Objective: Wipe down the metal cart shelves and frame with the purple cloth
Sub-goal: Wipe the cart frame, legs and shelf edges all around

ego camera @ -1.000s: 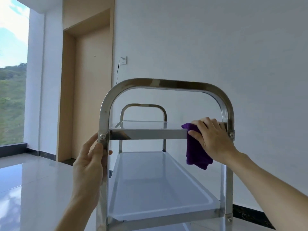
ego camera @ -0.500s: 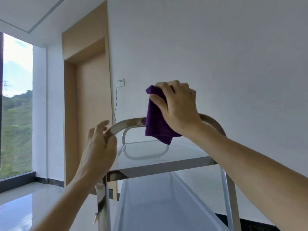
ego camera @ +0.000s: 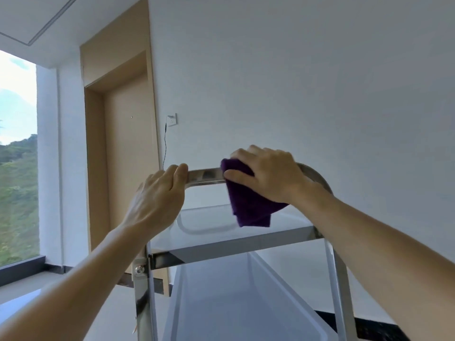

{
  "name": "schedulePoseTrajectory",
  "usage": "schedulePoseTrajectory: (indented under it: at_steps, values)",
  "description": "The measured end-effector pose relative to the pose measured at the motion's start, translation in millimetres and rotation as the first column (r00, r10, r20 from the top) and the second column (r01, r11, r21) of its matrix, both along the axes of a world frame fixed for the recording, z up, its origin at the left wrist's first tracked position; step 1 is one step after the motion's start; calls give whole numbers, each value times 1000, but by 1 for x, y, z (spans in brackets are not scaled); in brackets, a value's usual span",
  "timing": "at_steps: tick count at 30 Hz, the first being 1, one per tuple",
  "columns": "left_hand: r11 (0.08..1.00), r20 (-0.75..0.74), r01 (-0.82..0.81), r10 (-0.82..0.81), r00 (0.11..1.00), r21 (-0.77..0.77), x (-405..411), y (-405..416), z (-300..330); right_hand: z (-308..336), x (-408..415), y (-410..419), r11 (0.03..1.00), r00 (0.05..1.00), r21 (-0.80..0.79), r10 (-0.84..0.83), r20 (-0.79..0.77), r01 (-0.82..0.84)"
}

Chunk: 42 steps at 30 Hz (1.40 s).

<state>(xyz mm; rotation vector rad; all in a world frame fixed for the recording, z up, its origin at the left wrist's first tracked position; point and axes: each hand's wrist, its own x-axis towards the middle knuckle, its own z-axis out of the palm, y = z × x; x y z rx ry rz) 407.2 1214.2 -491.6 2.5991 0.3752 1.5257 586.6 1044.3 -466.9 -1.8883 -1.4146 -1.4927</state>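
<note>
Along the cart's top handle bar [ego camera: 205, 174], your right hand [ego camera: 268, 174] presses the cloth [ego camera: 248, 205] wrapped over the bar to wipe it, while your left hand [ego camera: 160, 195] grips the bar's left corner, steadying the cart [ego camera: 231, 244].

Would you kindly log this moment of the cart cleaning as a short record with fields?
setting: room with a white wall, a wooden door and a window
right hand: grips the purple cloth over the cart's top handle bar
left hand: holds the same bar at its left bend
top shelf: bare metal
cloth position: draped over the bar, hanging toward the shelf
</note>
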Motion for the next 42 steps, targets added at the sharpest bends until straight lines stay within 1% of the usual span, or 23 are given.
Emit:
schedulePoseTrajectory:
  at_steps: [3, 6, 9, 12, 14, 16, 19, 21, 23, 25, 27, 29, 31, 33, 36, 37, 39, 42]
  values:
    - [997, 35, -66, 65, 997, 50, 5, -8, -1, -6, 27, -29, 996, 986, 90, 5, -165, 10]
    - [978, 37, -166, 163, 986, 124, 12, -23, 2, -16, 50, -54, 979, 920, 202, 80, -384, -1]
    - [938, 2, -231, 238, 971, 258, 29, -47, 6, -41, 71, -78, 945, 806, 326, 218, -551, -32]
    - [885, -33, -277, 312, 950, 375, 58, -73, 8, -82, 87, -93, 885, 646, 459, 398, -652, -81]
    - [862, -38, -273, 319, 947, 428, 77, -87, 4, -111, 93, -95, 832, 584, 547, 489, -648, -90]
    - [824, -24, -227, 279, 960, 519, 92, -97, -6, -132, 94, -92, 782, 555, 614, 560, -615, -109]
    - [758, -17, -88, 130, 991, 647, 105, -115, -31, -147, 92, -84, 735, 549, 670, 604, -578, -104]
    - [731, -41, -20, 66, 997, 682, 115, -124, -51, -153, 89, -77, 707, 558, 702, 617, -555, -83]
    - [783, -82, 0, 64, 995, 622, 123, -128, -71, -162, 86, -71, 693, 598, 719, 598, -534, -50]
    - [843, -121, -41, 126, 985, 537, 128, -126, -92, -176, 84, -68, 697, 630, 717, 570, -528, -30]
    - [869, -155, -109, 207, 966, 483, 132, -119, -113, -194, 83, -68, 698, 602, 715, 590, -538, -46]
    - [867, -148, -142, 239, 960, 478, 135, -111, -131, -221, 83, -68, 714, 564, 697, 604, -563, -68]
    - [866, -95, -158, 229, 969, 474, 138, -105, -142, -260, 81, -68, 734, 545, 673, 602, -584, -90]
    - [882, -47, -172, 214, 976, 439, 139, -103, -145, -307, 79, -69, 753, 530, 652, 591, -608, -92]
    - [897, -27, -165, 193, 981, 409, 141, -105, -145, -361, 72, -70, 771, 513, 633, 569, -643, -62]
    - [900, -27, -162, 189, 982, 405, 141, -104, -145, -366, 70, -69, 764, 514, 643, 571, -640, -48]
    - [903, -27, -159, 185, 982, 399, 141, -104, -146, -353, 67, -63, 734, 532, 679, 586, -611, -28]
    - [907, -20, -151, 172, 985, 393, 142, -105, -146, -294, 68, -51, 678, 606, 735, 584, -541, 4]
